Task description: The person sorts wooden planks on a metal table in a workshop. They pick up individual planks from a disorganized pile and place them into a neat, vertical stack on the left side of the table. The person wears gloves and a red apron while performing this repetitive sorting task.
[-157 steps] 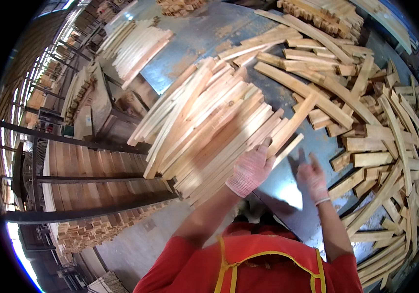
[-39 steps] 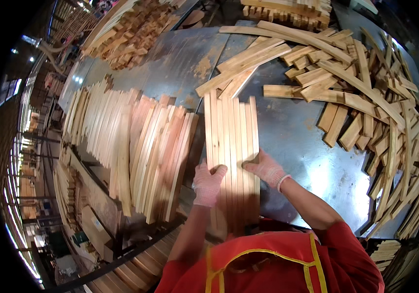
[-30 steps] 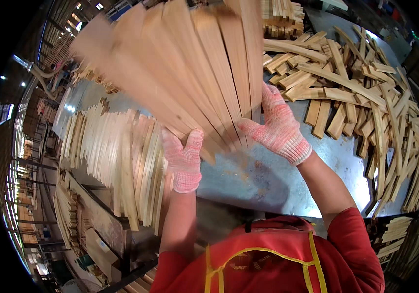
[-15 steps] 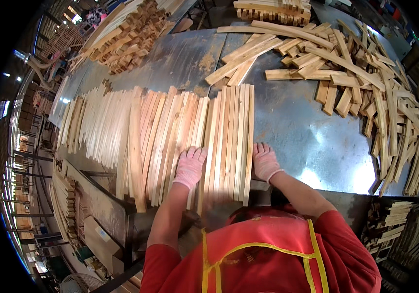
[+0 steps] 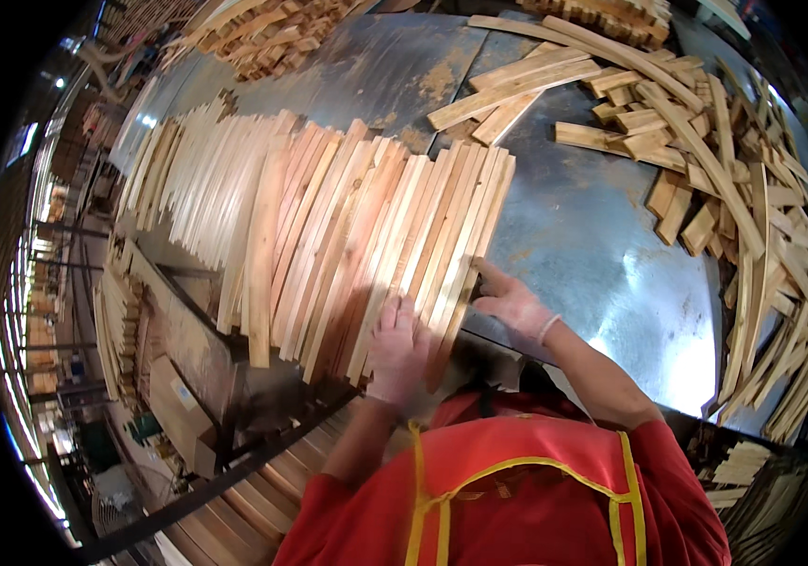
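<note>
- My two hands are working at one long row of narrow, pale wooden slats point(image 5: 404, 217), lying side by side on the blue-grey metal table point(image 5: 593, 255); they're packing too tightly for me to count.
- My left hand point(image 5: 397, 354), in a pinkish knit glove, is resting across the slats' near ends, fingers extended and grasping nothing.
- My right hand point(image 5: 515, 307), also gloved, is touching the row's right edge with its fingers, thumb spreading apart, clenching nothing.
- One wider, yellowish board point(image 5: 263, 255) is lying lengthwise among the slats.
- One jumbled heap of tan boards point(image 5: 706, 174) is covering the table's right side.
</note>
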Motion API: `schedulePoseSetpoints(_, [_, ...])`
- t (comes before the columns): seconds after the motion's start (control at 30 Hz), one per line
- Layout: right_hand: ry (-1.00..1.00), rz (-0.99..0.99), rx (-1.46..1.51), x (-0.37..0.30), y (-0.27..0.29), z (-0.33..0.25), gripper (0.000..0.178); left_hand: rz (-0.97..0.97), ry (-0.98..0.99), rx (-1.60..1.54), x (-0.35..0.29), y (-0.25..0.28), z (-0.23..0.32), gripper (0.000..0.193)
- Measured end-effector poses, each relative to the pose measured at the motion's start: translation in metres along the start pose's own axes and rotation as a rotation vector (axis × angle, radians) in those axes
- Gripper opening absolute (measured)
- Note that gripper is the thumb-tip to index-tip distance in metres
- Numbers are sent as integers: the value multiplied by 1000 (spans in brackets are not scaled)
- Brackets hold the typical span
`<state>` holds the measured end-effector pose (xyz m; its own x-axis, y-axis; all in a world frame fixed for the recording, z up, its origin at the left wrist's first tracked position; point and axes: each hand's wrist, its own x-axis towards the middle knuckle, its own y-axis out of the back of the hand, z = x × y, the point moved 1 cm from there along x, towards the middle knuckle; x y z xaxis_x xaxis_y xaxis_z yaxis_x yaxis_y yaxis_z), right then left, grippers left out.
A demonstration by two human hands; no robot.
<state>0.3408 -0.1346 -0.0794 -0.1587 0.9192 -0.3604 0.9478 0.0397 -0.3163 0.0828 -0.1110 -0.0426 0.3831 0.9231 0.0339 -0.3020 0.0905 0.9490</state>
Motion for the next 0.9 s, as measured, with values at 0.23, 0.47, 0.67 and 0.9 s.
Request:
schedulePoseSetpoints(0.23, [-79, 104, 179, -46, 102, 44, 85, 212, 1159, -1182, -131, -48, -38, 28])
schedulePoseSetpoints(0.47, [-98, -3, -241, -7, 64, 65, 73, 272, 1370, -1823, -91, -79, -18, 26])
schedulePoseSetpoints(0.67, [-293, 23, -360, -23, -13, 98, 69, -84, 808, -1582, -88, 43, -41, 43])
schedulePoseSetpoints(0.9, [-204, 116, -577, -1, -48, 76, 70, -737, 408, -1199, 62, 67, -22, 85])
